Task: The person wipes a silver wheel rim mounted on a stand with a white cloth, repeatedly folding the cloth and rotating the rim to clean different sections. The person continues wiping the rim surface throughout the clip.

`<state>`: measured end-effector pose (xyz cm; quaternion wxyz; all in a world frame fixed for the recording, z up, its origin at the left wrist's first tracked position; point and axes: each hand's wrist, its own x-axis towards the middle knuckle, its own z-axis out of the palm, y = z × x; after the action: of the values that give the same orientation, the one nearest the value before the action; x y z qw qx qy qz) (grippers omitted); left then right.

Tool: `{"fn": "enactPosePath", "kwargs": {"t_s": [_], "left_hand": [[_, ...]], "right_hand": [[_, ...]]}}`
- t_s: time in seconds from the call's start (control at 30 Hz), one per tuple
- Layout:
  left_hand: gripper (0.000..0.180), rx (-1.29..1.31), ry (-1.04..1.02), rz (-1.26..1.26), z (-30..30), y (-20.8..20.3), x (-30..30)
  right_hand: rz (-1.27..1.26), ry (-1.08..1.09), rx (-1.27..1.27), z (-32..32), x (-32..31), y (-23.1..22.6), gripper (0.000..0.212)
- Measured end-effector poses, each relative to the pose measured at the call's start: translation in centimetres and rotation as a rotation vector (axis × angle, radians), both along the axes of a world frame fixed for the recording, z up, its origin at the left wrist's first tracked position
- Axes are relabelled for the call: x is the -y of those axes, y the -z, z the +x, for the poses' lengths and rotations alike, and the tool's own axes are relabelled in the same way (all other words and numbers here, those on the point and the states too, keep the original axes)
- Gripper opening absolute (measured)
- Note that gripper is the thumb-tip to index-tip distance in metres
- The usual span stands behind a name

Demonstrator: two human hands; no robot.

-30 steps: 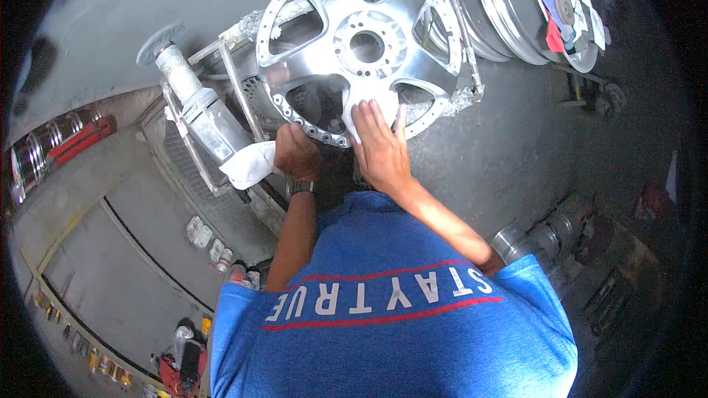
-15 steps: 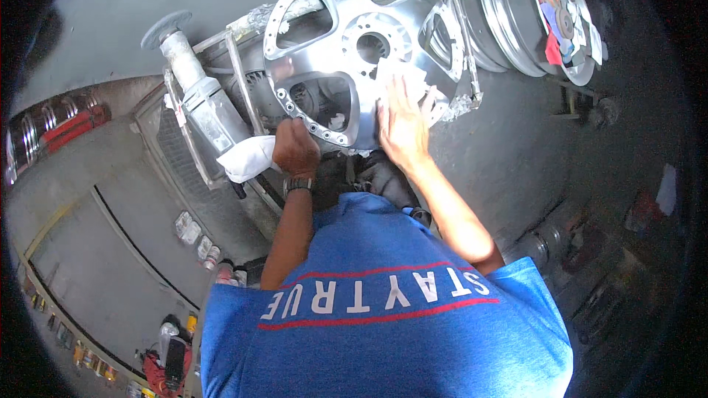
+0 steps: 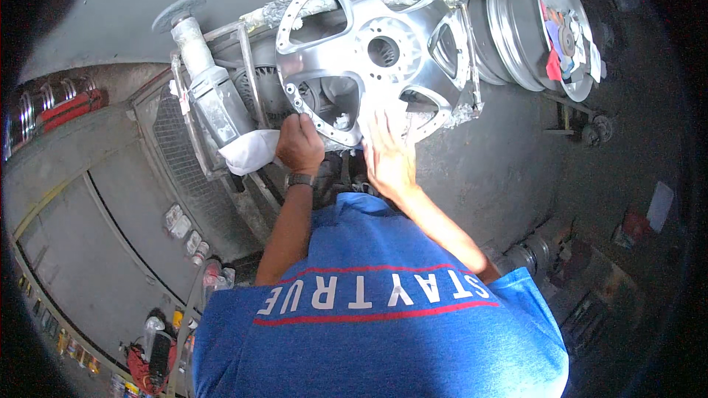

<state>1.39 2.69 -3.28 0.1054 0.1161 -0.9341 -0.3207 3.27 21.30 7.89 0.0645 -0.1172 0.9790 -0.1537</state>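
A polished silver wheel centre point(image 3: 332, 70) with wide windows and a row of small holes along its edge leans on a frame in front of me. My left hand point(image 3: 300, 144), wearing a wristwatch, is closed on its lower left edge. Beside that hand a white cloth point(image 3: 247, 153) hangs over the frame; whether the fingers also hold it cannot be told. My right hand point(image 3: 391, 155) lies with long, stretched fingers over a second white cloth point(image 3: 394, 107), pressing it to the lower spoke. Glare washes out this cloth's outline.
Left of the wheel centre rests a dusty grey power tool point(image 3: 217, 99) with a round disc at its top. Silver wheel barrels point(image 3: 509, 29) stand at right, holding rags and small items. A red machine with bottles point(image 3: 151, 354) sits at lower left. Caster wheels point(image 3: 596, 131) show at right.
My right hand has slid with its cloth down the spoke toward the lower edge, uncovering the lower right window. The wheel centre has turned slightly clockwise. My left hand stays on the edge.
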Motion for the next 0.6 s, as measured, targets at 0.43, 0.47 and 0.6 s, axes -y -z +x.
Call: {"fn": "enactPosePath", "kwargs": {"t_s": [0.43,0.47,0.6], "left_hand": [[0.027,-0.057,-0.005,-0.021,-0.2,0.2,0.2],[0.027,-0.042,-0.026,0.014,-0.2,0.0,-0.1],[0.029,0.012,-0.078,-0.012,-0.4,-1.3,-0.9]], "right_hand": [[-0.057,-0.039,-0.068,-2.1,-0.4,0.3,0.058],[-0.044,-0.066,-0.027,-0.7,-0.9,0.1,0.059],[-0.057,-0.153,-0.066,0.0,-2.3,0.4,0.062]]}}
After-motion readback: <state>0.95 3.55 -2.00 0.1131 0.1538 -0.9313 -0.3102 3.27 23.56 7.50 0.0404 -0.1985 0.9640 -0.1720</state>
